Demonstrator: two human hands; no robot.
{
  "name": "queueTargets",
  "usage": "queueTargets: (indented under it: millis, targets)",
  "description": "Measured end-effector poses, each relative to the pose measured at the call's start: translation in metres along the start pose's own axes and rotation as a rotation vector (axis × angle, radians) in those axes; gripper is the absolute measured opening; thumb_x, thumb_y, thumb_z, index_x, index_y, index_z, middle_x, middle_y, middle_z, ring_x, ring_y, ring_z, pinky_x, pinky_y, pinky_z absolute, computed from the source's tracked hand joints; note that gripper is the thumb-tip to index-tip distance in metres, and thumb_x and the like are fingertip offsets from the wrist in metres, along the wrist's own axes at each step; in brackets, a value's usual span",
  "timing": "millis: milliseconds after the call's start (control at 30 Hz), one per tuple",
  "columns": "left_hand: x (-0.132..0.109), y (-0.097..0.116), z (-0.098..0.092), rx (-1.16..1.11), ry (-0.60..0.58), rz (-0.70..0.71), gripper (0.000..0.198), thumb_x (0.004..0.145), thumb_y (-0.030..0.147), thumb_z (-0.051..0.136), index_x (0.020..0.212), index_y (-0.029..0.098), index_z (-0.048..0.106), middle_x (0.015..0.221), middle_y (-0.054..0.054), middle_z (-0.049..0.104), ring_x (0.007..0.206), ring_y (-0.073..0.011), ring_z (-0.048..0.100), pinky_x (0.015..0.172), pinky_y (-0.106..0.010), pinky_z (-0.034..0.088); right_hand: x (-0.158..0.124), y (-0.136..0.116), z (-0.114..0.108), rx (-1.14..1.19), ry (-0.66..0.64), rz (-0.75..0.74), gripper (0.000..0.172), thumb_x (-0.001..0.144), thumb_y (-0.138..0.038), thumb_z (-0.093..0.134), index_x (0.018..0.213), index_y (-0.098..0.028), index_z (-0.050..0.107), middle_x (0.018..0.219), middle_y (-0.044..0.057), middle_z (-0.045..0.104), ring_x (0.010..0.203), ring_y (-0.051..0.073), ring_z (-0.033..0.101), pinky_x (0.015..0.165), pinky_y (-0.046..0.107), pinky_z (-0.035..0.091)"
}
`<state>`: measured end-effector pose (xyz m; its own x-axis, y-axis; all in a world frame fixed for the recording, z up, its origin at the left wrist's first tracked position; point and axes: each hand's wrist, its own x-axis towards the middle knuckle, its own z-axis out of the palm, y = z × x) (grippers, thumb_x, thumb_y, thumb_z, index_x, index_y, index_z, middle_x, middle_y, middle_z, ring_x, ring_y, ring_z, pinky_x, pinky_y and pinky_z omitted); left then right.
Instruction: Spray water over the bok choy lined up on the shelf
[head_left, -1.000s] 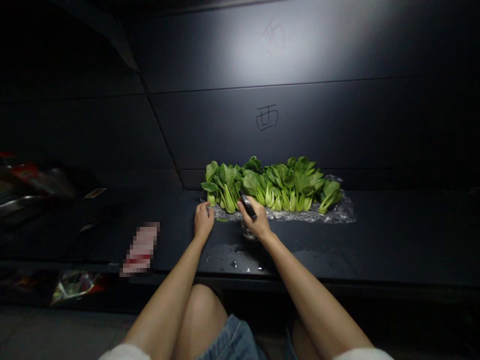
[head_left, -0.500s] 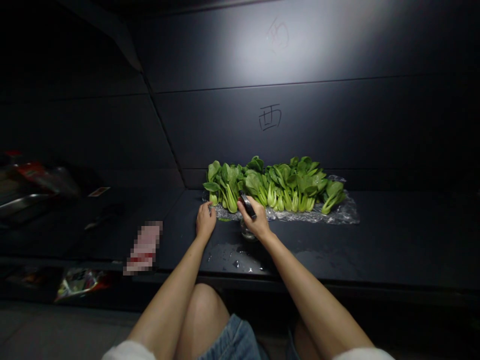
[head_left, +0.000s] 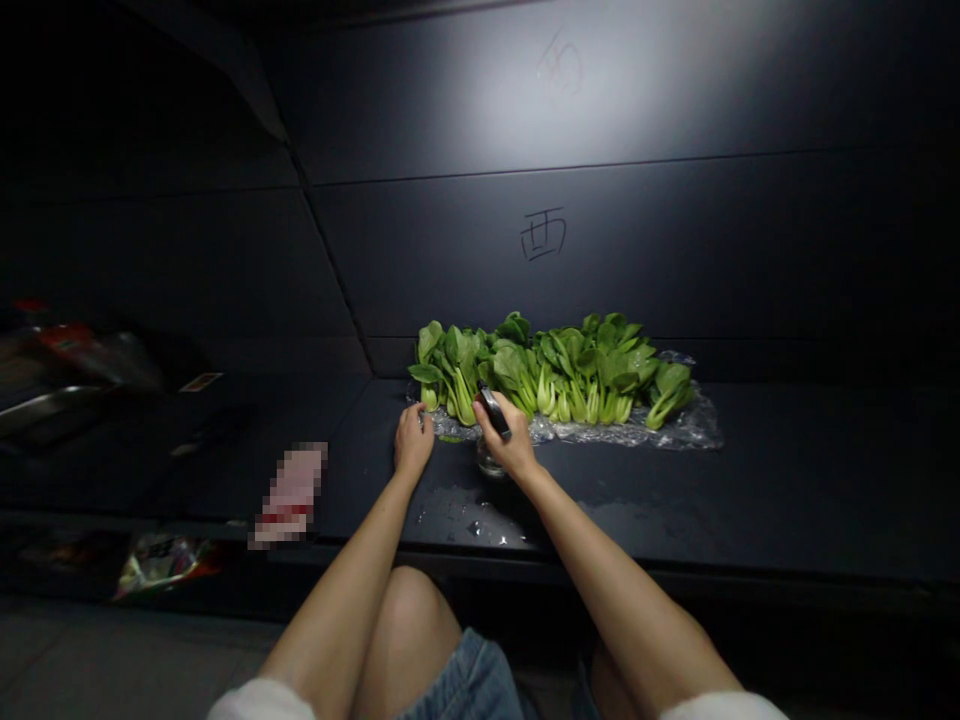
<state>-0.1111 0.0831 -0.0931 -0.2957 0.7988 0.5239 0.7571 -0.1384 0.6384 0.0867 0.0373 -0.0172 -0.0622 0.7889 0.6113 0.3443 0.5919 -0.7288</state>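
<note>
Leafy green vegetables [head_left: 577,370] stand in a row against the back panel, on crumpled clear plastic wrap [head_left: 686,430]. My right hand [head_left: 510,440] is closed around the black head of a spray bottle [head_left: 491,458], just in front of the left half of the row. The bottle's clear body shows below that hand. My left hand [head_left: 414,440] rests at the left front corner of the wrap, fingers bent near the leftmost stalks; whether anything small is between them is unclear.
Water drops [head_left: 487,528] lie on the dark shelf [head_left: 787,500] near its front edge. At the left are a blurred pink item [head_left: 292,490], a small card [head_left: 201,382] and a metal tray [head_left: 52,400]. A colourful package [head_left: 165,565] sits lower down.
The spray bottle and my right hand have shifted very slightly left relative to the vegetables. My left hand stays in the same place by the wrap.
</note>
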Motion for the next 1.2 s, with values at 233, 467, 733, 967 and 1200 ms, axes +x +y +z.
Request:
queueTargets:
  millis: [233,467,733,967,1200]
  targets:
    - [0.000,-0.001,0.000,0.000,-0.005,0.005,0.029,0.087,0.024,0.044,0.108,0.014,0.062,0.112,-0.017,0.065,0.110,-0.0288,0.061,0.101,-0.046,0.047,0.001,-0.003,0.005,-0.016,-0.017,-0.019,0.030,0.095,-0.044,0.047,0.094,-0.020,0.063,0.086,0.006,0.070,0.077,0.020,0.066,0.070,0.027,0.048]
    - [0.000,-0.001,0.000,-0.023,0.012,-0.005,0.028,0.086,0.024,0.045,0.108,0.017,0.062,0.111,-0.015,0.066,0.111,-0.0277,0.062,0.102,-0.045,0.047,0.001,-0.004,0.014,-0.074,-0.028,-0.032,0.030,0.096,-0.044,0.045,0.088,-0.020,0.062,0.080,0.005,0.068,0.072,0.019,0.064,0.067,0.027,0.046]
    - [0.001,-0.003,0.003,-0.043,0.025,-0.025,0.029,0.085,0.023,0.046,0.107,0.018,0.063,0.111,-0.014,0.067,0.110,-0.0277,0.062,0.102,-0.045,0.047,0.003,-0.005,0.016,-0.076,-0.083,-0.074,0.026,0.096,-0.042,0.048,0.096,-0.021,0.063,0.088,0.006,0.071,0.081,0.020,0.066,0.075,0.028,0.047]
    - [0.002,-0.006,0.004,-0.066,0.037,-0.062,0.032,0.084,0.017,0.042,0.109,0.018,0.062,0.114,-0.013,0.069,0.110,-0.0259,0.063,0.102,-0.044,0.048,0.004,-0.005,0.025,-0.124,-0.098,-0.093,0.027,0.096,-0.043,0.047,0.090,-0.021,0.063,0.081,0.005,0.070,0.074,0.020,0.064,0.068,0.026,0.044]
    - [0.003,-0.010,0.006,-0.101,0.063,-0.102,0.033,0.083,0.014,0.042,0.109,0.020,0.061,0.112,-0.010,0.070,0.107,-0.0236,0.065,0.100,-0.041,0.050,0.006,-0.008,0.033,-0.141,-0.095,-0.108,0.027,0.095,-0.043,0.049,0.095,-0.022,0.065,0.084,0.007,0.072,0.077,0.022,0.066,0.069,0.028,0.045]
